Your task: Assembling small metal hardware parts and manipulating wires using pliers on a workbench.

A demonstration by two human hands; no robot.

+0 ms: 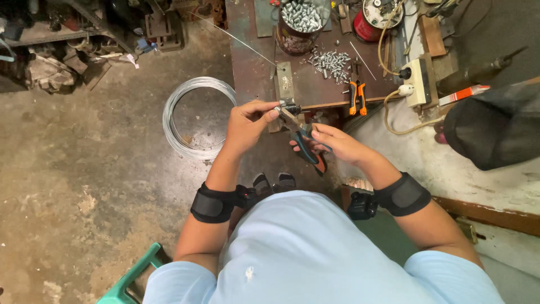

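Pliers (306, 145) with blue-and-red handles sit in your right hand (332, 143), fingers wrapped around the grips, the nose pointing up-left at a small metal piece (288, 105) that your left hand (247, 124) pinches between thumb and fingertips, right at the workbench's front edge. Both wrists wear black bands. Just behind your hands on the dark workbench (253, 62), a scatter of small silver fittings (332, 63), and past them a rusty can (301, 25) heaped with more. A second pair of orange-handled pliers (355, 95) lies close to the bench edge, near a white power socket (417, 81) with a cream cable looping off it. A thin straight wire (236, 36) runs across the bench's left side. Down on the stained concrete floor (84, 169), a coil of silver wire (194, 118) lies just left of your left hand. Green stool corner (132, 276) at bottom left.
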